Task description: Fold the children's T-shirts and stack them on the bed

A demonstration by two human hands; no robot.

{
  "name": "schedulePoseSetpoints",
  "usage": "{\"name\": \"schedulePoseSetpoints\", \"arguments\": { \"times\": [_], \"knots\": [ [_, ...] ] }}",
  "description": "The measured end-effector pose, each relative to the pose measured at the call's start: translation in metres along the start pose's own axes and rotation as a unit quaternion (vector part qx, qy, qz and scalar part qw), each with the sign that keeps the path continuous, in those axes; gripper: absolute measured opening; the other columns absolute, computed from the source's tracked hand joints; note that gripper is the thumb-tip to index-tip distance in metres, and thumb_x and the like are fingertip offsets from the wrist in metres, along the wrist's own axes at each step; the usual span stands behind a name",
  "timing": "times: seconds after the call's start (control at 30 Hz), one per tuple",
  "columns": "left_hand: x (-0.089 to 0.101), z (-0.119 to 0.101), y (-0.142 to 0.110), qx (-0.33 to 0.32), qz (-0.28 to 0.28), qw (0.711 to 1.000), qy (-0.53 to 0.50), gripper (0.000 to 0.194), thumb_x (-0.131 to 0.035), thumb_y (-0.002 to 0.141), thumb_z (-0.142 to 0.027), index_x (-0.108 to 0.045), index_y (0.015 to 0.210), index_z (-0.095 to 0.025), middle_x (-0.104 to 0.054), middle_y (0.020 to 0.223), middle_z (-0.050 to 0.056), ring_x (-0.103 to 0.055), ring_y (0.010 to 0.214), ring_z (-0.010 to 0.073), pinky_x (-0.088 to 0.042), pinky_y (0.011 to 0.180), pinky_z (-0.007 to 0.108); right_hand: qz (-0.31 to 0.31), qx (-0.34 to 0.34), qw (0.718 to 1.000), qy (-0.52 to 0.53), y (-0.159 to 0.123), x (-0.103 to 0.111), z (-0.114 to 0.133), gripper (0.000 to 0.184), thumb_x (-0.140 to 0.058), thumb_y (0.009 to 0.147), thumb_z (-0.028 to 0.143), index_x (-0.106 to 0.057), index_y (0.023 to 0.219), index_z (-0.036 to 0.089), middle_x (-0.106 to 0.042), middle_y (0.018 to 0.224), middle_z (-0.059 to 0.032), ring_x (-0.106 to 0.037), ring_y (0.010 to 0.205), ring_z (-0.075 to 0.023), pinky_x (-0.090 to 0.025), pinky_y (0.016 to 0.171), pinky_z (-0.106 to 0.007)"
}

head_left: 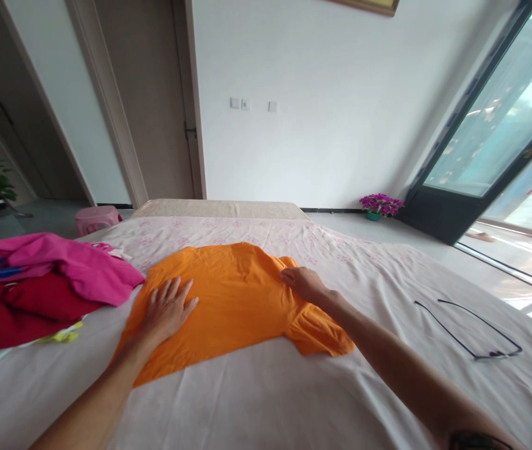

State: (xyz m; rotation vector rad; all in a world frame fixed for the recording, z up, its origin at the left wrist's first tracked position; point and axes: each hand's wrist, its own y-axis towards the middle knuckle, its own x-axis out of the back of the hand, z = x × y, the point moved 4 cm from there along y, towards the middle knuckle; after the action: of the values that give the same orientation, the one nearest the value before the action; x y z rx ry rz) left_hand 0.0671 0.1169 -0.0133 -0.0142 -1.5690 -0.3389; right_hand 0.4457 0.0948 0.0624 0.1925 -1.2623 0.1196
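Note:
An orange T-shirt [232, 300] lies spread on the pale bed sheet [228, 400], one sleeve pointing toward me at the right. My left hand [167, 309] rests flat on the shirt's left part with its fingers spread. At the shirt's upper right, near the shoulder, my right hand [306, 282] has its fingers closed on the orange cloth. The fingertips of that hand are partly hidden.
On the left is a heap of pink and red clothes [59, 281]. Eyeglasses [491, 355] lie on the sheet at the right. Beyond the bed stand a pink stool [98, 217] and a pot of purple flowers [381, 205]. A glass door [486, 125] is at the right.

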Motion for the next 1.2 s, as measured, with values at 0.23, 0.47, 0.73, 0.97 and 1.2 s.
{"name": "schedulePoseSetpoints", "arguments": {
  "times": [0.23,0.47,0.73,0.97,1.2],
  "knots": [
    [0.003,-0.003,0.000,-0.003,-0.014,1.000,-0.005,0.060,-0.036,0.096,-0.050,-0.043,0.148,-0.021,-0.036,0.157,0.015,-0.029,0.146,0.0314,-0.019,0.115,0.050,-0.076,-0.178,0.981,-0.033,0.069,0.021,-0.026,0.037,-0.040,0.096,0.029,-0.070,0.116,0.021,-0.066,0.124,-0.0104,-0.060,0.111,-0.0247,-0.043,0.080,-0.029],
    [0.006,-0.001,0.002,-0.006,-0.038,0.999,-0.017,0.056,-0.040,0.094,-0.048,-0.048,0.144,-0.022,-0.043,0.153,0.014,-0.035,0.142,0.0303,-0.022,0.114,0.049,-0.021,-0.150,0.988,-0.028,0.088,-0.004,-0.012,0.036,-0.059,0.086,0.038,-0.070,0.118,0.024,-0.071,0.112,-0.0080,-0.063,0.103,-0.0242,-0.043,0.082,-0.030],
    [0.008,-0.002,0.002,-0.005,-0.030,0.999,-0.018,0.057,-0.038,0.095,-0.048,-0.048,0.144,-0.020,-0.043,0.152,0.016,-0.034,0.143,0.0319,-0.021,0.115,0.049,-0.095,0.131,0.981,-0.103,0.034,-0.010,0.067,0.035,-0.036,0.101,0.035,-0.068,0.104,0.022,-0.070,0.098,-0.0084,-0.061,0.094,-0.0192,-0.036,0.085,-0.030],
    [0.005,-0.002,0.002,0.002,-0.027,0.999,-0.021,0.057,-0.038,0.095,-0.049,-0.048,0.144,-0.020,-0.043,0.153,0.015,-0.033,0.143,0.0320,-0.021,0.115,0.050,-0.080,0.101,0.991,-0.022,0.008,-0.009,0.079,0.040,-0.032,0.102,0.041,-0.068,0.099,0.024,-0.071,0.096,-0.0036,-0.063,0.087,-0.0165,-0.037,0.072,-0.025],
    [0.003,-0.001,0.003,-0.005,-0.041,0.999,-0.012,0.056,-0.038,0.096,-0.046,-0.049,0.143,-0.019,-0.044,0.152,0.016,-0.036,0.141,0.0316,-0.023,0.115,0.049,0.036,-0.166,0.985,0.027,0.066,-0.014,0.046,0.071,-0.048,0.088,0.063,-0.046,0.141,0.016,-0.064,0.126,-0.0175,-0.061,0.113,-0.0320,-0.044,0.088,-0.039]
  ]
}}
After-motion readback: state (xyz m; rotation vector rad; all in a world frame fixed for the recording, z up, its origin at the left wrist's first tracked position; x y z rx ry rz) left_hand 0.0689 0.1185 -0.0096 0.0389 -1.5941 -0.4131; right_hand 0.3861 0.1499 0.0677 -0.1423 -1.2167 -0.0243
